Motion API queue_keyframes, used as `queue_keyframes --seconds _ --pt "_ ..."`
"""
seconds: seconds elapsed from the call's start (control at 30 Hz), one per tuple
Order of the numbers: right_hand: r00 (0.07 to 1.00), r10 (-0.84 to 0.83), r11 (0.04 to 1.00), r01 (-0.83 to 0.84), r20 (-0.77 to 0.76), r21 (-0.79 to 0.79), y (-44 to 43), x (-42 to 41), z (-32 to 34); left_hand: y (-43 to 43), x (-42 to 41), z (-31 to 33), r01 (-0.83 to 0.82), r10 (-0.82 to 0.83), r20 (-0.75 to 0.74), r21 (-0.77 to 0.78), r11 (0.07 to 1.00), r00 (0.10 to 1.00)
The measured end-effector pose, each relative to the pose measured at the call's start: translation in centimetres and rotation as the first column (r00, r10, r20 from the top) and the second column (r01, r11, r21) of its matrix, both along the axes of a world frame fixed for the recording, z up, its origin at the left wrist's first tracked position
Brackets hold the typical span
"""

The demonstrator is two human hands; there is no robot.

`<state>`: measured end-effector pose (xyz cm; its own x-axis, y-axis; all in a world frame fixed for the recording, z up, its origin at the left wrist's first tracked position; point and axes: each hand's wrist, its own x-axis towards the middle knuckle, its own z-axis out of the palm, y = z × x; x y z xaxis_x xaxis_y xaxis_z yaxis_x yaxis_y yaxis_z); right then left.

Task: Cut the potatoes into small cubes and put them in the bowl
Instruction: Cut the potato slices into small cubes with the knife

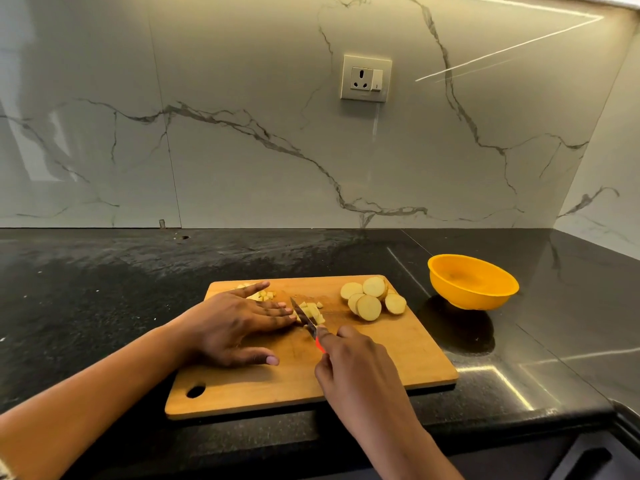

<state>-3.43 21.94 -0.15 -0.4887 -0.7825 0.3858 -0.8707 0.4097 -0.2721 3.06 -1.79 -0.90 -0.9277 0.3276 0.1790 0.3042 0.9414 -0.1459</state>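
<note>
One knife [306,316], tip away-left, gripped by right hand [350,362]; left hand [235,323] flat on board [398,358].

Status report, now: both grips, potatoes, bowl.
Left grip flat on cutting board, fingers straight beside the cubes. Right grip holds knife, blade in cubes. Potato slices uncut, far right of board. Bowl empty, path clear.

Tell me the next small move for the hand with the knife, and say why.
Probably press the red-handled knife down through the pale potato strips on the wooden cutting board. The right hand grips it with the blade set among them, the left hand lies flat beside them, round potato slices wait uncut, and the round orange bowl looks empty.
</note>
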Motion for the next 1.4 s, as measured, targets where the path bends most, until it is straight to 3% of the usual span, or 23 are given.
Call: queue_keyframes --seconds 0.23,0.43,0.7,0.87,1.0,1.07,1.17,1.27,1.33,1.4 --pt "0.998 -0.001 0.995 0.007 -0.057 0.095 -1.2 0.6 -0.2 -0.2 -0.3 0.0 -0.022 0.023 0.054 -0.028 0.999 0.998" --pt "0.995 0.05 0.99 -0.037 -0.091 0.139 -1.9 0.4 0.0 -0.1 -0.2 -0.1 0.017 -0.017 -0.011 -0.027 1.0 1.0" --pt "0.996 0.05 0.999 -0.05 -0.073 -0.003 2.5 -0.9 -0.6 -0.2 0.1 -0.2 0.03 -0.029 -0.308 -0.001 1.0 0.951" --pt "0.995 0.032 0.993 -0.042 -0.093 -0.112 1.6 -2.5 -2.0 0.2 -0.2 0.2 -0.003 0.017 -0.512 0.027 1.0 0.859" --pt "0.988 0.104 0.975 -0.123 -0.113 -0.183 0.6 -4.2 -1.8 1.6 -0.8 0.8 -0.039 0.098 -0.545 0.12 0.992 0.833" --pt "0.991 0.125 0.958 -0.135 -0.056 -0.253 0.2 -5.4 -0.9 2.6 -1.4 0.8 -0.08 0.146 -0.531 0.146 0.986 0.835" --pt "0.987 0.073 0.935 -0.018 0.143 -0.353 0.0 -7.3 0.1 3.6 -1.9 0.8 -0.1 0.187 -0.55 0.185 0.978 0.814" --pt "0.972 -0.043 0.907 0.135 0.23 -0.398 -0.1 -8.4 -0.1 4.6 -2.0 0.9 -0.091 0.203 -0.444 0.26 0.961 0.873" --pt "0.962 -0.082 0.895 0.186 0.261 -0.405 -0.1 -8.6 -0.3 5.5 -2.5 1.1 -0.183 0.247 -0.157 0.338 0.923 0.956" --pt "0.957 -0.095 0.883 0.208 0.274 -0.42 -0.1 -8.8 -0.5 6.0 -3.8 1.1 -0.287 0.276 0.078 0.245 0.926 0.958"
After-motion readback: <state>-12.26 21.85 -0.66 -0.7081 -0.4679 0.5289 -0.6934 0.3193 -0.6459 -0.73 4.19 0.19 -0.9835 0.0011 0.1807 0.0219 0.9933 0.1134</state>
